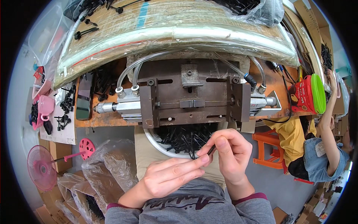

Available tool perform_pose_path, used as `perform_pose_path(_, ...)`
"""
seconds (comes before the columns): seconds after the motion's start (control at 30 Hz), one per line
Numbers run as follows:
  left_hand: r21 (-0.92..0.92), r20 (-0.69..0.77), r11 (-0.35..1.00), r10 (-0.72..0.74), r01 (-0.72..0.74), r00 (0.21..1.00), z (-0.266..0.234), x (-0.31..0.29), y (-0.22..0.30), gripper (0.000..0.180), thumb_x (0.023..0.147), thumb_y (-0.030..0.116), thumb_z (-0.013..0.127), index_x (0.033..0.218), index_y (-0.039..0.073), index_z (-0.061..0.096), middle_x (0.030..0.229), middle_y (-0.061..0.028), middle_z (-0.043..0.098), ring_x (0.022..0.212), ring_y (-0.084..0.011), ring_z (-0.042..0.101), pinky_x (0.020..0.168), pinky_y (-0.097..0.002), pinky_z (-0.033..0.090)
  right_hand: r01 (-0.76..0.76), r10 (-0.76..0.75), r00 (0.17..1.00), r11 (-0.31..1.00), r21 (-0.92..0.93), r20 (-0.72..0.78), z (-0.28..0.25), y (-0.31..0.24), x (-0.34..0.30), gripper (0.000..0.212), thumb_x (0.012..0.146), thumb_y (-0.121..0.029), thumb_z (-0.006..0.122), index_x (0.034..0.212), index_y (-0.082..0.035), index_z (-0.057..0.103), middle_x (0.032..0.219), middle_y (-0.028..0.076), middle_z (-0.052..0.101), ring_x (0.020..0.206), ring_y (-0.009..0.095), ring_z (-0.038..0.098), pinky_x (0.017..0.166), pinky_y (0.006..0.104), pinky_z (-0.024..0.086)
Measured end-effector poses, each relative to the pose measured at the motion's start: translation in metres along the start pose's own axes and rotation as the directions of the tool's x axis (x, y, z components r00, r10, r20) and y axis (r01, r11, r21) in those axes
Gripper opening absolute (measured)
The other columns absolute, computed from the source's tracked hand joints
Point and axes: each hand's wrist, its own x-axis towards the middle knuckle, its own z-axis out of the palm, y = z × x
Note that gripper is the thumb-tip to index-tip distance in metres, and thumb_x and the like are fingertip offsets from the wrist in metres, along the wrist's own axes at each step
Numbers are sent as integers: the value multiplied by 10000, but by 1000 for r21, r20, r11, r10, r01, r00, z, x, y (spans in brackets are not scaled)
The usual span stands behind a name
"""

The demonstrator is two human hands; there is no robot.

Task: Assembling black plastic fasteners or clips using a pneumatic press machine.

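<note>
Over my lap, my right hand [233,155] pinches a thin black rod-like part [212,150] between thumb and fingers. My left hand [169,177] meets it from the left, its fingers pressed together around the part's lower end; its thumb is mostly hidden. Just beyond both hands, a white-rimmed basin [152,141] rests on my lap, holding a heap of similar black parts [184,136]. Past the basin, a dark metal fixture [190,93] stands on the bench, with small clamping blocks [192,103] at its middle. No hand touches the fixture.
Air cylinders [128,108] with clear hoses flank the fixture. A plastic-wrapped board [171,35] spans the back. A phone [84,96] lies left; a red tub [301,95] stands right. An orange stool [266,149] and another person [322,153] are right, a pink fan [41,168] left.
</note>
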Motion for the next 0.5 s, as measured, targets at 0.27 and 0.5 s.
perform_pose_path(0.27, 1, -5, 1000, 3, -3, 1000, 0, -1, -1, 295, 624, 38, 826, 908, 14, 747, 1109, -135, 702, 819, -201, 703, 687, -283, 595, 14, -14, 1000, 1000, -10, 5, 1, 1, 0, 150, 1001, -48, 497, 1011, 68, 592, 844, 156, 688, 649, 115, 636, 547, 222, 520)
perform_pose_path(0.5, 3, -32, 1000, 6, -6, 999, 1, -4, 0, 289, 615, 34, 823, 893, 16, 747, 1096, -134, 706, 812, -203, 704, 682, -282, 594, 1, -1, 1000, 1000, -4, 0, 5, 0, -2, 144, 999, -34, 489, 1017, 66, 591, 837, 157, 689, 638, 113, 632, 545, 223, 520)
